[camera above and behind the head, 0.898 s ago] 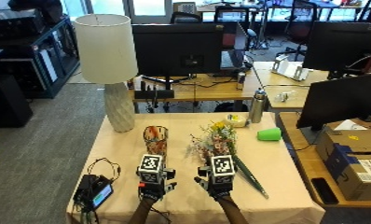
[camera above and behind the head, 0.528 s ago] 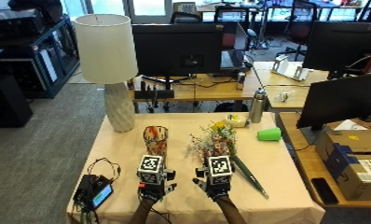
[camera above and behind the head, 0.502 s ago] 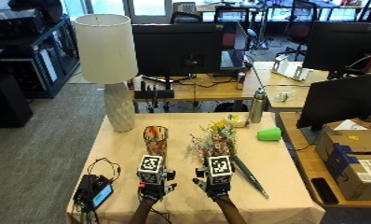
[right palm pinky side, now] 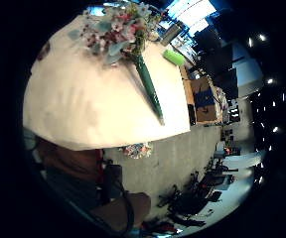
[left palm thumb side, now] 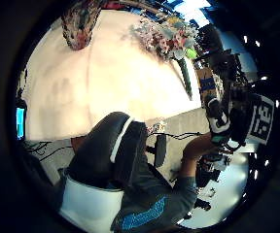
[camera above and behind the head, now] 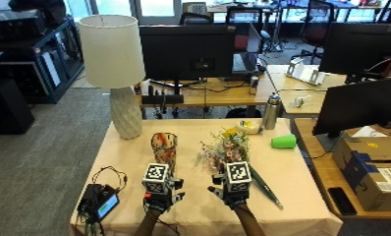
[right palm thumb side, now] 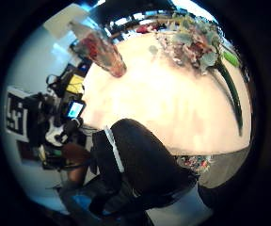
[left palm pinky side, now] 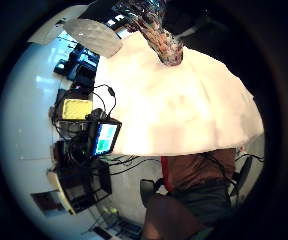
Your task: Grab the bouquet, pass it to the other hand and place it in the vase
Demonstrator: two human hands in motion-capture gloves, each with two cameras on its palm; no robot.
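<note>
The bouquet [camera above and behind the head: 227, 147] of pale, pink and yellow flowers lies on the beige tablecloth [camera above and behind the head: 195, 216], its green-wrapped stem [camera above and behind the head: 266, 187] pointing toward the table's right front. The patterned glass vase [camera above and behind the head: 163, 147] stands upright just left of the flowers. My left hand [camera above and behind the head: 160, 195] hovers in front of the vase, fingers relaxed, holding nothing. My right hand [camera above and behind the head: 231, 192] hovers beside the stem, just in front of the blooms, also holding nothing. The palm views show the bouquet [right palm pinky side: 115, 32] [right palm thumb side: 192, 44] and the vase [left palm pinky side: 159, 35] [left palm thumb side: 79, 22] lying apart from both palms.
A white lamp [camera above and behind the head: 114, 54] stands at the back left corner. A green cup [camera above and behind the head: 284, 141] lies at the right, and a metal bottle [camera above and behind the head: 270, 112] stands at the back right. A small screen device [camera above and behind the head: 100, 202] with cables sits at the front left edge.
My right hand has edged slightly forward toward the bouquet. The left hand, bouquet and vase have stayed where they were.
</note>
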